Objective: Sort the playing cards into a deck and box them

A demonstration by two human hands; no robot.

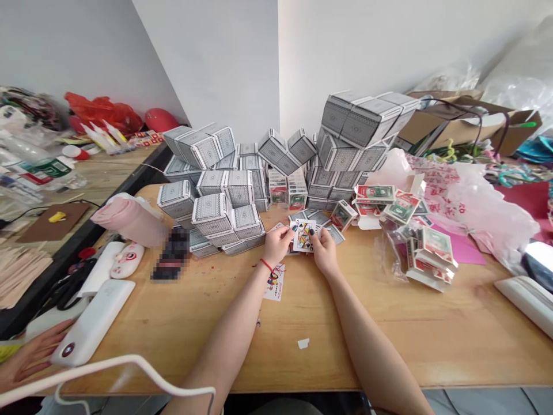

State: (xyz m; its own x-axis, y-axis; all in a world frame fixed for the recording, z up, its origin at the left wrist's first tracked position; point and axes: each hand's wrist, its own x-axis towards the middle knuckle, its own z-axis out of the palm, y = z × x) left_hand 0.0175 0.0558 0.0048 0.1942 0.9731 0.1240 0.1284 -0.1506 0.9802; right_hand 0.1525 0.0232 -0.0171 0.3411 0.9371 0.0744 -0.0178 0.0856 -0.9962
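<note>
Between both hands are playing cards [306, 235], face toward me, with a queen in front. My left hand [279, 244] pinches their left side with thumb and fingers. On the right edge my right hand [324, 250] is closed in a similar grip, a king's corner showing beside its thumb. A joker card [275, 283] lies face up on the table, partly under my left wrist with its red string bracelet. Other cards [333, 231] lie loose just behind my hands. Stacked blocks of grey-backed cards [211, 214] rise behind and to the left.
Taller card stacks [363, 124] stand against the wall. Red-and-green card boxes [432, 249] and a plastic bag [453, 190] lie at the right. Leftward are a pink roll [129, 220] and a white device [97, 323], with another person's hand [37, 354] beside it. A paper scrap [303, 343] lies near the front.
</note>
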